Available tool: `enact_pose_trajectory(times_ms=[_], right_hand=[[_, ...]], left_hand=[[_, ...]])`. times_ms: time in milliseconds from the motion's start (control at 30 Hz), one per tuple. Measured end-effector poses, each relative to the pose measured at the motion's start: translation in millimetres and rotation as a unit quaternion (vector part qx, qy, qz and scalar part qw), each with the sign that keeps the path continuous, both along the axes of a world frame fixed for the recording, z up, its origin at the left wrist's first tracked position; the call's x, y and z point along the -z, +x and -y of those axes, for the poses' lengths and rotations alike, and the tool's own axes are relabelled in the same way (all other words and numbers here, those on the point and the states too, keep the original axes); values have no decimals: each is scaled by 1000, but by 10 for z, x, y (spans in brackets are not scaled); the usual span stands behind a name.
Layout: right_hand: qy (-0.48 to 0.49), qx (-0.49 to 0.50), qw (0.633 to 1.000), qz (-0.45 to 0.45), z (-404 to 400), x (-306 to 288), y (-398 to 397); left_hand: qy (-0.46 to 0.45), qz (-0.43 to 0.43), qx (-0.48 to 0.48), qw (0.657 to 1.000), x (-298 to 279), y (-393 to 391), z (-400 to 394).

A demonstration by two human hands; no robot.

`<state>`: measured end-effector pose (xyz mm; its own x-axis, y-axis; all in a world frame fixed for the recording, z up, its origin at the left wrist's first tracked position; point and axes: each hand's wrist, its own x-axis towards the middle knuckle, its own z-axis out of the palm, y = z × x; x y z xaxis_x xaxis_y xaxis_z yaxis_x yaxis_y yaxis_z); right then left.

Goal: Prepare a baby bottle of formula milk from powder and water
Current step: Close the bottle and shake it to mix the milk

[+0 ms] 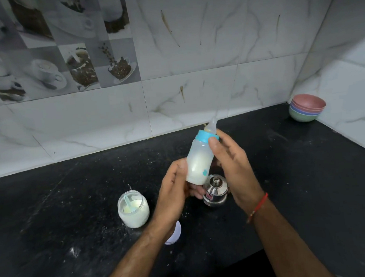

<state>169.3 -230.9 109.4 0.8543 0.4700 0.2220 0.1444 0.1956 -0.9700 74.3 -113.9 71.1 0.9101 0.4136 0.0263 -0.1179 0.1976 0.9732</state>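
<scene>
right now you hold the baby bottle (199,158) up off the worktop (74,210), tilted so its clear teat (212,125) leans toward the back wall. your left hand (174,193) wraps the lower part of the bottle, fingers curled under the base, though most of those fingers sit behind the bottle and you can only see a few tips below it. your right hand (233,163) rests against the upper side, thumb pressed just below the blue collar (206,136); the other fingers are behind the bottle and collar, so how far they close round it is hard to make out. white milk fills the lower half of the bottle, and the rest of the wall looks cloudy.

directly below the bottle a small steel container (215,193) stands on the worktop, partly covered by both hands, with a label too small to read. to its left, toward the middle of the worktop, an open jar of white powder (133,211) stands with a pale blue scoop (127,203) stuck in it. a white lid (175,234) lies nearer the front edge, mostly hidden under your left forearm. loose powder dusts the dark surface around the jar. a stack of coloured bowls (307,110) sits in the far right corner. a red thread band (257,207) circles your right wrist.
</scene>
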Motion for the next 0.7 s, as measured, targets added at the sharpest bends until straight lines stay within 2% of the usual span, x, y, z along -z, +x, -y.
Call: enact_pose_trajectory(times_ms=[133, 200, 467, 700], right_hand=[[-8, -78, 996, -40, 55, -47, 55], [5, -79, 995, -58, 51, -48, 47], [63, -9, 995, -77, 41, -128, 35], [35, -108, 992, -54, 118, -129, 45]], left_hand=[[-102, -33, 54, 993, -55, 4, -8], [-124, -40, 81, 988, -68, -4, -6], [-26, 21, 44, 998, -70, -5, 22], [-79, 4, 71, 994, -28, -3, 28]])
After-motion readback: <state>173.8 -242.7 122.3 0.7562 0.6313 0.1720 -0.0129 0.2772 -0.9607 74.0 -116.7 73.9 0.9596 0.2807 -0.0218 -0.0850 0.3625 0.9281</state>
